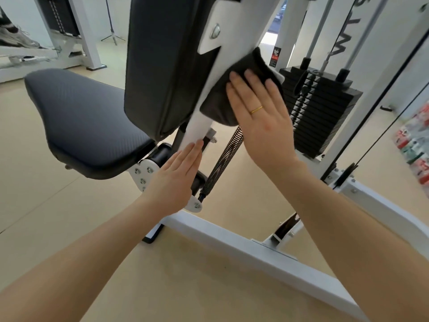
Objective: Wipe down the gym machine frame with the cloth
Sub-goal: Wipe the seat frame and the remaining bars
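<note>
A dark grey cloth (222, 98) lies flat against the slanted white frame post (199, 126) behind the black back pad (167, 66). My right hand (260, 115), with a gold ring on one finger, presses the cloth onto the post with the fingers spread and pointing up. Lower down, my left hand (176, 175) rests flat with straight fingers, its fingertips touching the bottom end of the same post. It holds nothing.
A black seat pad (81, 122) juts out at left. A coiled spring (222, 163) runs down beside the post. The white base beam (243, 247) crosses the beige floor below. A black weight stack (325, 108) and guide rods stand at right.
</note>
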The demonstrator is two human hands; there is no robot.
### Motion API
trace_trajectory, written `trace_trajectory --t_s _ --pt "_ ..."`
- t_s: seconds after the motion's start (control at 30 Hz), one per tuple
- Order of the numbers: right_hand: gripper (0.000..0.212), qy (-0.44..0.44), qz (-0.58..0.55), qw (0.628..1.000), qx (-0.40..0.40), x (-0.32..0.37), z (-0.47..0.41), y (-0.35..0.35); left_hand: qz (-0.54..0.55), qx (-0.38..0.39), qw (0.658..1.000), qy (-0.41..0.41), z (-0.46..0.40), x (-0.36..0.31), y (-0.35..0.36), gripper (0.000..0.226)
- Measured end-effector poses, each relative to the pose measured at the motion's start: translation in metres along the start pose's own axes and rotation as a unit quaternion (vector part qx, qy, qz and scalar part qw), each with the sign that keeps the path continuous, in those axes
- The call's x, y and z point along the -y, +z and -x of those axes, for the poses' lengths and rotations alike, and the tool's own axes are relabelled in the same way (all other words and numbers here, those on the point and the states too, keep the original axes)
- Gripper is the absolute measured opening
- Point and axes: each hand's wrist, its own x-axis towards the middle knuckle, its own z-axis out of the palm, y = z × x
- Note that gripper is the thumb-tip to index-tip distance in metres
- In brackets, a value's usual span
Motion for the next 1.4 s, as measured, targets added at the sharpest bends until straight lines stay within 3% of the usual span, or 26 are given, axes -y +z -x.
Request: trace_trajectory --t_s 0.27,0.47,0.6,0.67,0.77,0.93,0.97,1.1,1.17,1.2,1.27,1.33,1.4 --pt "0.033 -0.027 -0.068 0.996 0.059 0.007 0.019 0.004 0.047 0.008 0.998 -0.027 -0.003 -0.006 0.002 0.076" --pt "0.035 -0.126 -0.195 0.953 0.194 0.018 0.081 -0.01 0.05 0.045 0.998 0.012 0.017 -0.022 0.013 0.072" --pt "0.04 -0.009 -0.236 0.93 0.28 0.024 0.159 -0.011 0.042 0.09 0.994 0.05 0.035 -0.036 0.027 0.076" --pt "0.049 0.102 -0.274 0.88 0.374 0.027 0.194 -0.008 0.048 0.109 0.99 0.078 0.04 -0.048 0.042 0.076" --pt "0.045 0.293 -0.279 0.772 0.49 0.034 0.239 -0.006 0.075 0.171 0.975 0.118 0.049 -0.07 0.072 0.072" --pt "0.026 0.522 -0.34 0.602 0.5 0.051 0.276 -0.001 0.115 0.245 0.953 0.139 0.052 -0.106 0.121 0.068" --pt "0.027 0.531 -0.344 0.595 0.496 0.055 0.277 0.001 0.115 0.265 0.949 0.128 0.051 -0.11 0.129 0.067" --pt "0.042 0.48 -0.257 0.699 0.465 0.073 0.278 0.025 0.134 0.333 0.931 0.065 0.039 -0.118 0.163 0.066" --pt "0.05 0.406 -0.235 0.728 0.5 0.087 0.283 0.04 0.146 0.351 0.924 0.037 0.034 -0.12 0.18 0.066" --pt "0.054 0.35 -0.227 0.723 0.55 0.095 0.289 0.047 0.15 0.36 0.921 0.026 0.032 -0.121 0.188 0.065" --pt "0.062 0.282 -0.226 0.673 0.646 0.112 0.306 0.059 0.152 0.378 0.913 0.01 0.031 -0.121 0.205 0.063" --pt "0.064 0.315 -0.249 0.62 0.674 0.126 0.319 0.069 0.155 0.397 0.904 -0.012 0.034 -0.119 0.222 0.064" --pt "0.061 0.353 -0.254 0.625 0.649 0.136 0.329 0.08 0.17 0.405 0.898 -0.035 0.04 -0.117 0.235 0.066"
